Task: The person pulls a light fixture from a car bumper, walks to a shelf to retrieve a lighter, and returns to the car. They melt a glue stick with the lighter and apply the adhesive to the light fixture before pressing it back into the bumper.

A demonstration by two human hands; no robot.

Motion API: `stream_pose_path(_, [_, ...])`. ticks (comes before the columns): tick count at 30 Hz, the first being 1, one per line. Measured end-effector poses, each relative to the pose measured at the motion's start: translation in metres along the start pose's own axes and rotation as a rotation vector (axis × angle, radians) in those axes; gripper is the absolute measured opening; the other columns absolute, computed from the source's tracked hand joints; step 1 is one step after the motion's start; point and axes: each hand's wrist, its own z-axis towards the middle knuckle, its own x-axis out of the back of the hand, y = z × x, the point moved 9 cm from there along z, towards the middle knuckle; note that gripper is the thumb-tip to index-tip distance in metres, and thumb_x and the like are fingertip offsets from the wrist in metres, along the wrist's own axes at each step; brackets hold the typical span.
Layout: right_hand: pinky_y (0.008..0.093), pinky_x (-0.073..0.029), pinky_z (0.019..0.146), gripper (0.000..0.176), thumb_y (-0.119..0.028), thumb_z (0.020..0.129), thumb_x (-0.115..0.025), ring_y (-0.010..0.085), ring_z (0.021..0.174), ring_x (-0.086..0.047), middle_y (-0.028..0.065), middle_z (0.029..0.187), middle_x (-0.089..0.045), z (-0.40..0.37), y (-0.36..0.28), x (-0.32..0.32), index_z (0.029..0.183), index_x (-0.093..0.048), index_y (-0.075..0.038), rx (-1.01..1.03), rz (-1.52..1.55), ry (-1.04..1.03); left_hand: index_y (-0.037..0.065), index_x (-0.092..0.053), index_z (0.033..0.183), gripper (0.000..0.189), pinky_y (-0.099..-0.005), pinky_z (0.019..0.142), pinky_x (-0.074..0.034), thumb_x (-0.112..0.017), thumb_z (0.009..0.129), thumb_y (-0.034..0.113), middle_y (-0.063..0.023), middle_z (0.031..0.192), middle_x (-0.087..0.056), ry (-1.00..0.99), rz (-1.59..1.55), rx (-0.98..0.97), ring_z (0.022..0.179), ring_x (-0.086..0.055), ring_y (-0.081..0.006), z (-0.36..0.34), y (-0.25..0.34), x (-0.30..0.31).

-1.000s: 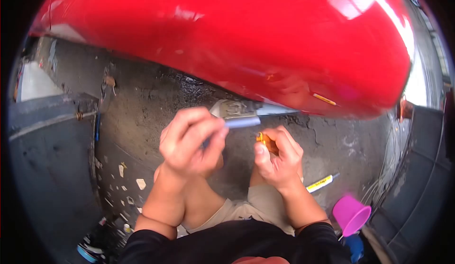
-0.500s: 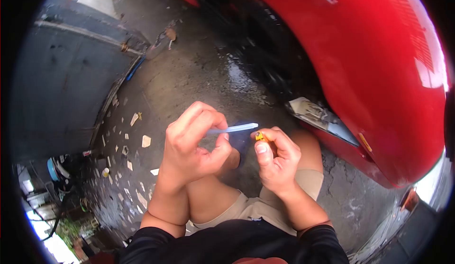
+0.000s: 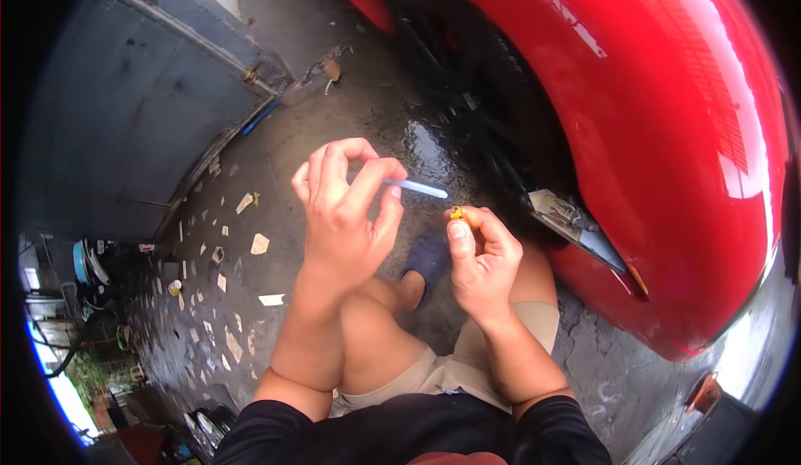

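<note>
My left hand [image 3: 346, 215] pinches a thin pale-blue stick [image 3: 417, 188] between thumb and fingers, its tip pointing right. My right hand [image 3: 480, 261] is closed around a small orange-yellow object [image 3: 458, 213], of which only the top shows above the thumb. The stick's tip ends a short way left of and above that object. Both hands hover over my bent knees, close to the red car body [image 3: 667, 131].
A dark tyre [image 3: 467, 73] sits in the wheel arch, with a loose grey trim piece [image 3: 567, 215] hanging under the red panel. Wet concrete floor [image 3: 350, 106] is strewn with several paper scraps [image 3: 259, 244]. A grey metal gate [image 3: 125, 106] stands at left. A blue sandal [image 3: 427, 256] covers my foot.
The view has swung further left and up along the car. My left hand has risen and its fingers have opened out, with the stick now angled down to the right. My right hand keeps its hold.
</note>
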Motion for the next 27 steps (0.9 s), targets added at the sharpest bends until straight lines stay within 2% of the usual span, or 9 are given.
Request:
stream_pose_path(2, [0.0224,-0.045,0.063,0.018,-0.007,0.096,-0.072,0.0063,0.071,-0.055,0.0042,0.083,-0.062,0.001,0.002,-0.006,0.103,-0.068,0.008,-0.013,0.025,-0.004,0.011,-0.069,0.094,0.014,-0.0437,0.097,-0.034,-0.072,0.080,0.008,-0.0067,0.096,-0.067,0.042,0.052,0.044,0.099,-0.064,-0.0228,-0.004,-0.006,0.003])
stream_pose_path(8, [0.0220,-0.047,0.065,0.016,-0.006,0.096,-0.071,0.0057,0.074,-0.057,0.0043,0.084,-0.063,0.002,0.021,-0.007,0.103,-0.068,0.008,-0.036,0.093,0.034,0.006,-0.070,0.098,0.014,-0.0379,0.087,-0.043,-0.072,0.084,0.004,-0.0078,0.097,-0.071,-0.146,-0.129,0.041,0.093,-0.068,-0.0263,-0.014,-0.013,-0.025])
stream_pose_path(14, [0.0218,-0.048,0.067,0.017,-0.007,0.096,-0.073,0.0053,0.075,-0.057,0.0040,0.086,-0.064,0.005,0.042,-0.002,0.103,-0.068,0.008,-0.109,0.135,0.082,0.004,-0.070,0.099,0.016,-0.0362,0.083,-0.046,-0.071,0.083,0.001,-0.0102,0.096,-0.070,-0.175,-0.102,0.066,0.084,-0.069,-0.0264,-0.011,-0.018,-0.034])
stream_pose_path(20, [0.0224,-0.049,0.068,0.017,-0.007,0.096,-0.073,0.0056,0.077,-0.059,0.0050,0.087,-0.065,0.009,0.052,-0.003,0.104,-0.069,0.008,-0.152,0.153,0.082,0.003,-0.070,0.098,0.017,-0.0343,0.074,-0.051,-0.071,0.081,-0.002,-0.0102,0.095,-0.070,-0.161,-0.131,0.049,0.082,-0.068,-0.0254,-0.007,-0.015,-0.042])
stream_pose_path(27, [0.0231,-0.050,0.068,0.019,-0.009,0.096,-0.074,0.0063,0.076,-0.060,0.0064,0.086,-0.065,0.009,0.057,0.002,0.104,-0.069,0.007,-0.173,0.127,0.082,0.004,-0.070,0.097,0.017,-0.0344,0.073,-0.050,-0.072,0.081,-0.001,-0.0098,0.094,-0.070,-0.179,-0.117,0.045,0.080,-0.066,-0.0247,-0.003,-0.009,-0.046])
